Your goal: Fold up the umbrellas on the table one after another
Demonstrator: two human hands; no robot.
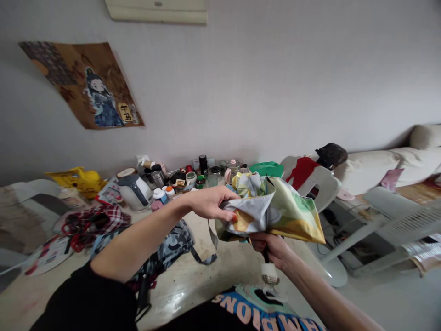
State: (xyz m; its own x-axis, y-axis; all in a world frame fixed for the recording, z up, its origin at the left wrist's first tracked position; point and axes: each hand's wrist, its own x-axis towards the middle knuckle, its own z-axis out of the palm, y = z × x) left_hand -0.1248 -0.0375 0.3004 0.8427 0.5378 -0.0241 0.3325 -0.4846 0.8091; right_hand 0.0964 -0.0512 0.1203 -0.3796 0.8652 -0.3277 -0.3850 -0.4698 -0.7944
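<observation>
A loosely folded umbrella (292,211) in yellow, green and grey is held up above the table, its canopy bunched in folds. My left hand (211,202) pinches a grey and yellow fold of the canopy, thumb in front and fingers partly hidden. Below the canopy, my right hand (274,248) is closed around the dark shaft. The umbrella's white handle (269,272) sticks out beneath that hand, pointing down towards my shirt. On the table left of it lies a second umbrella (172,243) in grey camouflage, with a strap and partly covered by my left forearm.
Along the wall, the table (193,276) carries a kettle (133,189), bottles (160,195), jars and a glass teapot (233,170). Plaid cloth (99,220) and a yellow bag (77,181) lie at left. A white chair (322,184) and a sofa (379,168) stand at right.
</observation>
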